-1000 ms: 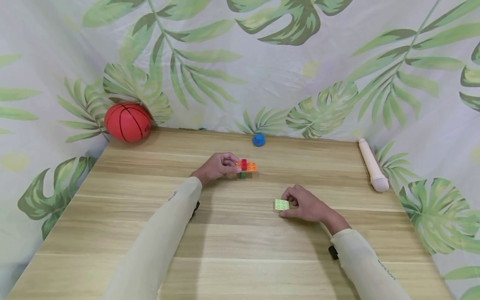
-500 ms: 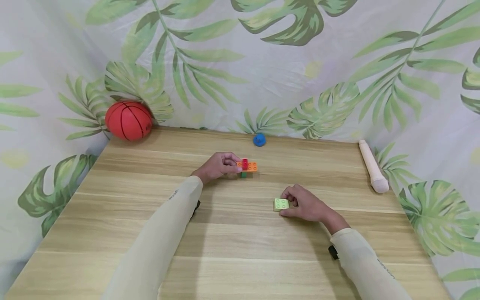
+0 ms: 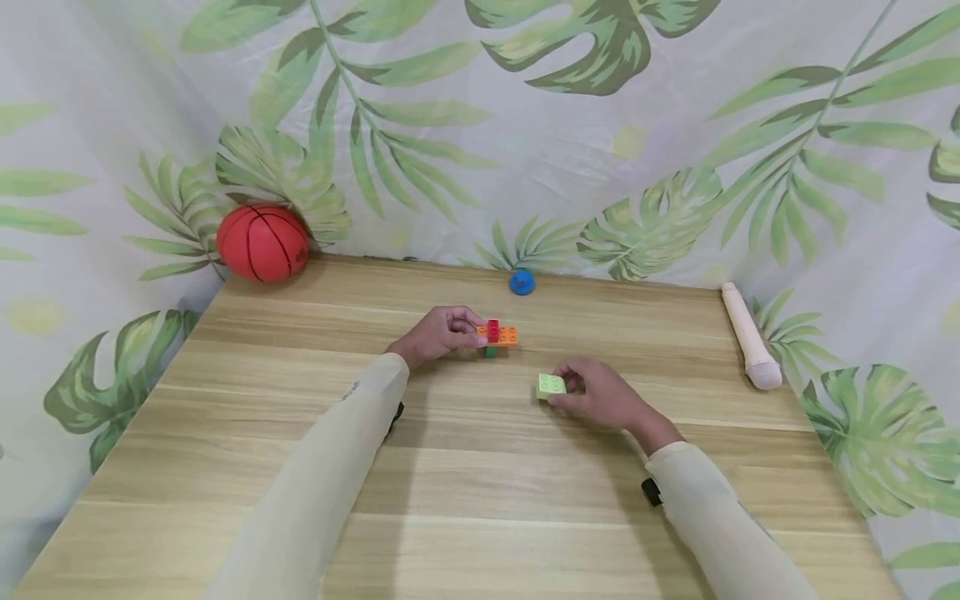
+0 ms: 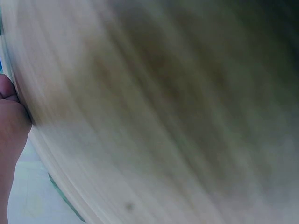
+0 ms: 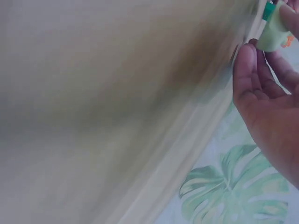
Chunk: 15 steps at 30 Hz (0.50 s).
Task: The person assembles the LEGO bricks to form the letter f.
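Observation:
In the head view my left hand point(image 3: 444, 333) pinches the left end of an orange toy brick point(image 3: 511, 335). A small red brick point(image 3: 492, 331) sits on top of the orange one, and a green brick point(image 3: 491, 352) shows under it. My right hand point(image 3: 600, 393) holds a pale green brick point(image 3: 552, 385) between thumb and fingers, to the right of and nearer than the orange brick, apart from it. The right wrist view shows the pale green brick point(image 5: 274, 33) in the fingers. In the left wrist view only part of the left hand point(image 4: 10, 126) appears, its bricks out of sight.
A blue round piece point(image 3: 522, 282) lies near the table's back edge. At the back left corner sits a red ball point(image 3: 262, 242). A pale microphone point(image 3: 751, 337) lies along the right edge. Behind the wooden table point(image 3: 480, 483) hangs a leaf-patterned cloth point(image 3: 540, 150).
My right hand has moved away from me and a little left with the pale green brick, closer to the orange brick. The left hand stays nearly still.

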Motion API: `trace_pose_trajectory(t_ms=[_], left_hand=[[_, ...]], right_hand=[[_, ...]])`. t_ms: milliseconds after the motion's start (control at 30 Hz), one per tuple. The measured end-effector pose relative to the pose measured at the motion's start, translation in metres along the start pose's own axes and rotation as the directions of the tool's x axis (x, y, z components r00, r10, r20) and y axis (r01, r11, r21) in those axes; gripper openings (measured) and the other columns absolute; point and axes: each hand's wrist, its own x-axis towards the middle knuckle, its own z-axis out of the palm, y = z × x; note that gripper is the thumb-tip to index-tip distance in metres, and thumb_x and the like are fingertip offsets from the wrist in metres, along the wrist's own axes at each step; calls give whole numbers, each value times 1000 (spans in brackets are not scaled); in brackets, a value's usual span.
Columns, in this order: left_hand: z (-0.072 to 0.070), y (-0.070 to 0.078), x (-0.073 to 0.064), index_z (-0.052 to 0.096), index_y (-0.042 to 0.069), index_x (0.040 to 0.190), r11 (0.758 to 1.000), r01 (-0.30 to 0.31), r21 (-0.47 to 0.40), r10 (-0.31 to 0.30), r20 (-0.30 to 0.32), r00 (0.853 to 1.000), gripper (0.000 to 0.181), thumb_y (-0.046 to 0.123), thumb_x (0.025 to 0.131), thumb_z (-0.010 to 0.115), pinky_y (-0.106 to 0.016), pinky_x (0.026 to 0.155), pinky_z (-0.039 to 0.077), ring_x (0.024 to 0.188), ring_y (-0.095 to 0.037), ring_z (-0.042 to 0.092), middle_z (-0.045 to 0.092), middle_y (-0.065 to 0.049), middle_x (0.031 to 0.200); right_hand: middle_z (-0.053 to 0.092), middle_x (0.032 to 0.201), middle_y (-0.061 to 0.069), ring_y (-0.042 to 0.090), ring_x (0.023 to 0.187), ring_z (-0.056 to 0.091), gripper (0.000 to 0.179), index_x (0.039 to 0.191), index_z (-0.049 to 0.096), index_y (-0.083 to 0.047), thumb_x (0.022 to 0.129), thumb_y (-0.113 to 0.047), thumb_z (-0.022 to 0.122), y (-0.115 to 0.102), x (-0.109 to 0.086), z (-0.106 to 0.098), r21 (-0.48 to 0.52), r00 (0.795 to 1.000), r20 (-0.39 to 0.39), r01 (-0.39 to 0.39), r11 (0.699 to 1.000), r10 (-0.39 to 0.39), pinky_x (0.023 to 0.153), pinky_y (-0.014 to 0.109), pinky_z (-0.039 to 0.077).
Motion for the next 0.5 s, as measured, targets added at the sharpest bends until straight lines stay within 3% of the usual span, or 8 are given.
trace_pose_trajectory(t_ms=[300, 500], left_hand=[[-1, -1, 0, 70, 1, 124, 1000, 7, 3, -7, -6, 1000, 28, 11, 98, 79, -21, 63, 40, 73, -8, 54, 72, 8, 86], [1, 1, 1, 70, -1, 123, 1000, 10, -19, -10, -2, 1000, 27, 8, 99, 78, -21, 63, 41, 74, -8, 56, 74, 8, 87]], right_hand=[[73, 122, 15, 29, 111, 70, 38, 135, 64, -2, 105, -24, 73, -35, 39, 2, 43, 980, -195, 35, 998, -26, 94, 46, 61], [71, 131, 17, 33, 118, 67, 44, 143, 61, -1, 105, -19, 72, -58, 63, 6, 31, 964, -252, 98, 995, -87, 96, 49, 60]])
